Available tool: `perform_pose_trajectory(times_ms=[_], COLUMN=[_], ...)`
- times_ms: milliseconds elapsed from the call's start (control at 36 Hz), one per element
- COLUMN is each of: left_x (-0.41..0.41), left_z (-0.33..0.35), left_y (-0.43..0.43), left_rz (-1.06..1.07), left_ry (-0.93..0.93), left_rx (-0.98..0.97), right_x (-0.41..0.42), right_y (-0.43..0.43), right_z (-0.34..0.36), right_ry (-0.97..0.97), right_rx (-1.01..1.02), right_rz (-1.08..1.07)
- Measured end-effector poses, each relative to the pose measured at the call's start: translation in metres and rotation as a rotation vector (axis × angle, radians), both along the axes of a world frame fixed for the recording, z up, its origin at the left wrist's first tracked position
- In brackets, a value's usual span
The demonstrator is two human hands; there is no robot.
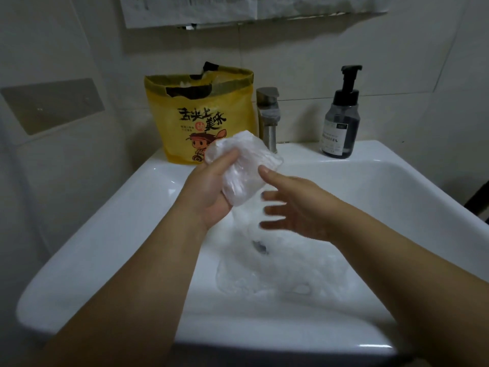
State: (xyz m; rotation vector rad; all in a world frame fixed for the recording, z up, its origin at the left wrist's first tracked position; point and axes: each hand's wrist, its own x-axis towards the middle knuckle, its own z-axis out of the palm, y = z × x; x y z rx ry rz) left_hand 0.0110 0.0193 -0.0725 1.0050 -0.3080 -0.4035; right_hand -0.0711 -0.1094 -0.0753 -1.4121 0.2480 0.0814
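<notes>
We identified a washroom, we noted a white ceramic basin (105, 221), steel tap (267, 112), pump soap bottle (341, 128), tiled wall (397, 62).

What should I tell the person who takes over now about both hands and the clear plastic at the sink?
Left hand grips the clear plastic bundle above the sink.
Right hand is open, fingers spread, thumb at the bundle.
Loose plastic lies in the basin over the drain; it seems to join the bundle.
Done: one part is bunched up. Left, probably: gather the rest.
Yellow bag, tap and pump bottle stand on the back ledge.
</notes>
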Motion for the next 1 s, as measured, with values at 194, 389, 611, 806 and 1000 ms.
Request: perform_pose_trajectory(times_ms=[194,389,611,806,1000], left_x=[-0.003,0.000,0.004,0.002,-0.002], left_z=[-0.002,-0.004,-0.006,-0.009,0.000], left_y=[-0.003,0.007,0.012,0.009,0.012], left_rz=[-0.006,0.016,-0.024,-0.023,-0.171], left_ry=[-0.058,-0.138,-0.230,-0.268,-0.190], left_rx=[0.042,0.307,0.465,0.509,0.278], right_x=[0.006,0.003,-0.003,-0.003,-0.002], right_y=[-0.008,-0.021,-0.028,-0.026,-0.034], right_z=[0.003,0.005,0.009,0.009,0.014], right_ry=[-0.178,-0.170,-0.165,-0.168,-0.214], right_rx=[0.267,0.162,-0.056,0.032,0.071], right_rz=[-0.064,-0.092,-0.085,0.022,-0.035])
